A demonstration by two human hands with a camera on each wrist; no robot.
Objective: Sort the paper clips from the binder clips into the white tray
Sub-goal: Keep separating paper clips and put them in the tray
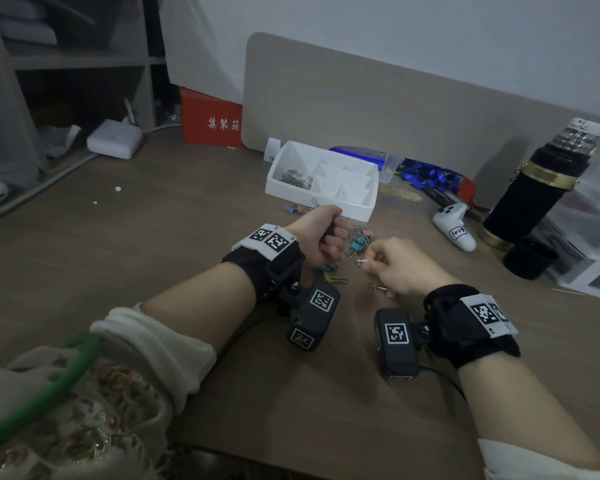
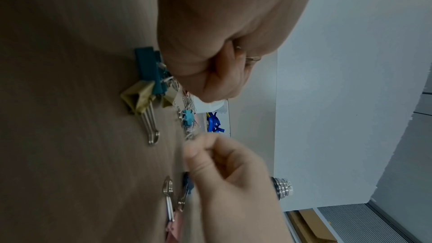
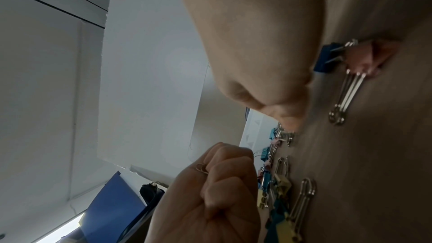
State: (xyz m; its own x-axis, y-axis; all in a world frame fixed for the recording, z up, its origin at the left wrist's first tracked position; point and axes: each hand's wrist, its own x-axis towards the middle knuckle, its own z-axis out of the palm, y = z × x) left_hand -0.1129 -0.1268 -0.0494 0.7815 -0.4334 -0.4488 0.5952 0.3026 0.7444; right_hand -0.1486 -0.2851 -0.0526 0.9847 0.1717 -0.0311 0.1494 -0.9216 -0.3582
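Observation:
The white tray (image 1: 357, 206) stands beyond my hands, with several paper clips (image 1: 295, 177) in its left compartment. A mixed pile of binder clips (image 1: 359, 241) and paper clips lies on the table just in front of it. My left hand (image 1: 329, 237) is a fist beside the pile, and a paper clip (image 3: 202, 168) pokes out between its curled fingers (image 2: 233, 66). My right hand (image 1: 373, 259) pinches a small paper clip (image 1: 362, 261) between thumb and fingertip, just above the table. Teal (image 2: 149, 69), yellow (image 2: 138, 99) and pink (image 3: 374, 56) binder clips lie loose near both hands.
A black flask (image 1: 534, 188) and its cup (image 1: 527, 258) stand at the right. Between them and the tray lies a white controller (image 1: 454, 226), with blue lanyards (image 1: 426, 174) behind. A beige panel (image 1: 361, 98) closes the back, and a white power adapter (image 1: 115, 138) sits far left.

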